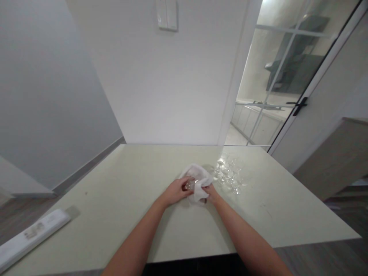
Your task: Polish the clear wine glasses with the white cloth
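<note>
Close above the middle of the table, my left hand [176,191] is curled around a small clear glass [190,185] lying on its side, its exact shape hard to make out. A white cloth [202,179] wraps the far and right side of the glass. My right hand [211,193] grips the cloth from the right, with its fingers partly hidden in the folds. Just right of the cloth, several clear glass pieces [228,172] stand or lie in a cluster on the table.
The pale table [115,214] reaches a white wall panel [172,88] at its far edge. A long white box [34,234] lies at the left front corner. On the right stands a glass-paned door [270,76] with a black handle [300,106].
</note>
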The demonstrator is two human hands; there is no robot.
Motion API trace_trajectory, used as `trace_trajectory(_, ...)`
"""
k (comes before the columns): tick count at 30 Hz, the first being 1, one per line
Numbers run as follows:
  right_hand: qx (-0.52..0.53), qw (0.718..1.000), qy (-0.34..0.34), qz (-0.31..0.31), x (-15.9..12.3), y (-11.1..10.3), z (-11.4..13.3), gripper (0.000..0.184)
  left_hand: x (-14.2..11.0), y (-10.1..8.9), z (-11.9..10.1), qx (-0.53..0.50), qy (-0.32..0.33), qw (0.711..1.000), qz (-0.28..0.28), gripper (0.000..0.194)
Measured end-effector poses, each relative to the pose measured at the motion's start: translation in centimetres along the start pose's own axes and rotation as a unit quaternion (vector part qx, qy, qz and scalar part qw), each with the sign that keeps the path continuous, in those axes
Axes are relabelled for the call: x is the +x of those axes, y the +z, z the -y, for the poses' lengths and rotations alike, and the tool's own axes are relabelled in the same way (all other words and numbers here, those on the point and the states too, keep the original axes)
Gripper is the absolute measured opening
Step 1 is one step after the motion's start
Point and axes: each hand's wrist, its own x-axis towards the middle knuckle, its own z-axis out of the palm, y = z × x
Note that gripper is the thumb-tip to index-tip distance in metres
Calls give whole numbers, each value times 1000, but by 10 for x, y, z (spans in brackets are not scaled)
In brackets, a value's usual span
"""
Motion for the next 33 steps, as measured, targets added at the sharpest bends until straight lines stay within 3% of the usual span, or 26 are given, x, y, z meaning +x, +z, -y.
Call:
trace_trajectory(2,-40,996,-63,45,-1,-4,1,44,-1,-2,3,93,2,996,-3,43)
trace_trajectory(4,-58,993,-91,52,1,-5,-2,38,-1,-3,4,157,17,987,-10,48)
trace_trajectory(7,-23,998,-60,4,4,-2,-12,30,-2,-3,3,187,55,980,-28,52)
trace_trajectory(11,55,996,-11,-76,10,0,-22,35,-2,-5,-4,176,88,978,-77,47)
trace_trajectory(14,159,972,39,-170,17,-1,-21,40,-4,-9,-5,150,97,975,-134,40)
trace_trajectory(16,199,958,48,-201,21,-3,-20,39,-4,-10,-3,139,98,972,-163,33)
trace_trajectory(21,179,972,49,-143,20,-3,-21,36,-5,-7,2,120,82,980,-133,21)
trace_trajectory(25,101,991,55,-61,11,-2,-20,35,1,-3,9,-37,25,990,-132,37)
trace_trajectory(28,29,999,18,14,6,-3,-20,28,9,-3,18,-214,-97,962,-138,53)
trace_trajectory(30,1,1000,-2,30,5,-3,-20,25,14,-4,23,-279,-152,938,-139,59)
trace_trajectory(33,-3,1000,16,4,5,-1,-19,27,14,-6,24,-280,-143,937,-152,58)
